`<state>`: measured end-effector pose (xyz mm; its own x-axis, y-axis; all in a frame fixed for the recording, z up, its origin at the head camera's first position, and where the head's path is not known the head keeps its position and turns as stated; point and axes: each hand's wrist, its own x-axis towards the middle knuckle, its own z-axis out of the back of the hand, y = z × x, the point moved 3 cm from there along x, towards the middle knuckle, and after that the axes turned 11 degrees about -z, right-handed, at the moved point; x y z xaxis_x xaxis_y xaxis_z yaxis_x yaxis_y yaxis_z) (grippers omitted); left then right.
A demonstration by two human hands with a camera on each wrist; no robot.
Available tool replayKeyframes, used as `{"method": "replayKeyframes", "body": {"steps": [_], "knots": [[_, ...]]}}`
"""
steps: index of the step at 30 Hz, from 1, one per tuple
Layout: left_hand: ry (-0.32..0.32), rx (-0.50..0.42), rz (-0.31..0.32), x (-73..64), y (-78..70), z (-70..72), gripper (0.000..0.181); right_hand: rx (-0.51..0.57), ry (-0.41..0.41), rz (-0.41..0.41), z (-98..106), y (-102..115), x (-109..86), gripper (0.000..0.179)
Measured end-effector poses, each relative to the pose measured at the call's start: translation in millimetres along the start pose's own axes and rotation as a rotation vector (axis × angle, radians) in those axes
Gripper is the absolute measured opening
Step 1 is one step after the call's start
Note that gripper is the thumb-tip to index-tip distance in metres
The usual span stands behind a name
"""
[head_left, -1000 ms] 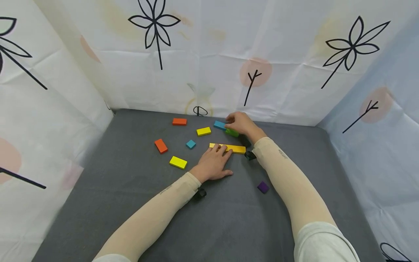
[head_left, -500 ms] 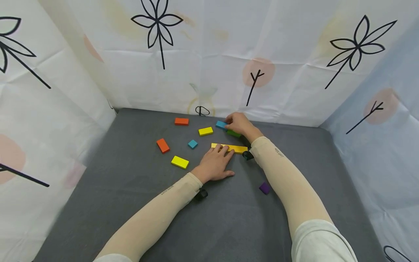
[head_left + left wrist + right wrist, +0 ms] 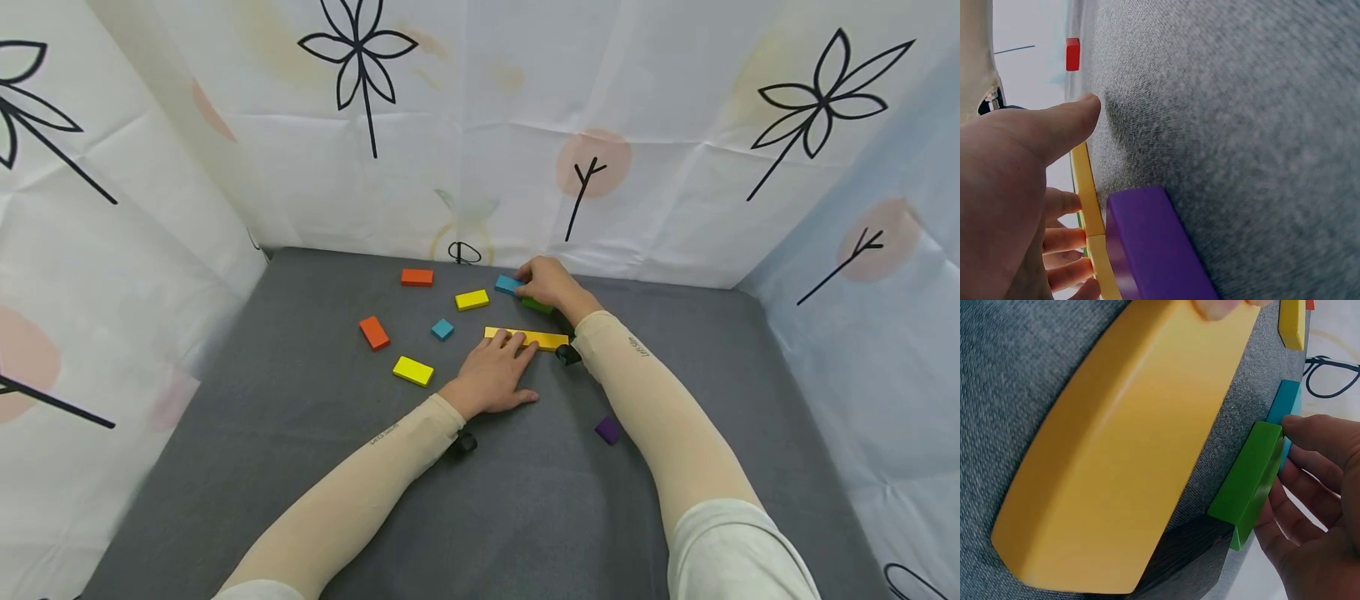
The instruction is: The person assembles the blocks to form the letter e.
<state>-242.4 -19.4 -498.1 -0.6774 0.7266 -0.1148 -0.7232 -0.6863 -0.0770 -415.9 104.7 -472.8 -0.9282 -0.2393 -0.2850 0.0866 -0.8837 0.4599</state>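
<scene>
My left hand [image 3: 491, 377] lies with fingers spread, their tips resting on a long yellow-orange bar [image 3: 551, 341]; in the left wrist view a seam divides this bar [image 3: 1088, 203] into two pieces. Farther back, my right hand [image 3: 553, 283] pinches a blue block [image 3: 507, 285] near its right end. A green block [image 3: 1250, 478] adjoins the blue one end to end, with my fingers behind it and the thumb at the joint. Beside the green block's near end is a black block [image 3: 1194, 556]. A purple block [image 3: 1154, 244] stands close to the left hand.
Left of the hands lie two red-orange blocks [image 3: 374, 332], two bright yellow blocks [image 3: 413, 371] and a small blue block [image 3: 442, 329]. White printed curtains [image 3: 487, 100] rise around the grey table [image 3: 315, 433]. Dark wrist cameras [image 3: 462, 443] sit under the forearms.
The head view has shifted slightly. Both hands and the blocks keep their places.
</scene>
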Motion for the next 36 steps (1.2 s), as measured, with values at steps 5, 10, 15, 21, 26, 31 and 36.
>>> {"method": "replayKeyframes", "body": {"steps": [5,10,15,21,26,31,36], "knots": [[0.008,-0.011,-0.001,2.5,1.3,-3.1,0.090,-0.019,0.002,0.013,0,0,0.9,0.039],[0.017,-0.012,0.001,3.3,0.9,-2.8,0.090,-0.025,0.007,0.023,0,1,-0.1,0.039],[0.015,-0.009,0.006,1.6,-0.3,-0.7,0.090,-0.058,0.010,0.052,2,2,-1.8,0.039],[0.015,-0.010,0.006,2.0,0.2,-1.7,0.090,-0.090,0.023,0.100,0,5,-1.0,0.038],[0.007,0.002,0.001,0.6,-0.4,-0.6,0.090,-0.085,0.043,0.124,-3,9,-1.7,0.038],[-0.003,0.004,0.000,0.0,-1.0,-0.1,0.089,-0.086,0.054,0.145,-3,13,-4.3,0.037],[-0.011,0.013,-0.003,0.2,-0.9,0.3,0.090,-0.092,0.064,0.153,-4,15,-6.5,0.036]]}}
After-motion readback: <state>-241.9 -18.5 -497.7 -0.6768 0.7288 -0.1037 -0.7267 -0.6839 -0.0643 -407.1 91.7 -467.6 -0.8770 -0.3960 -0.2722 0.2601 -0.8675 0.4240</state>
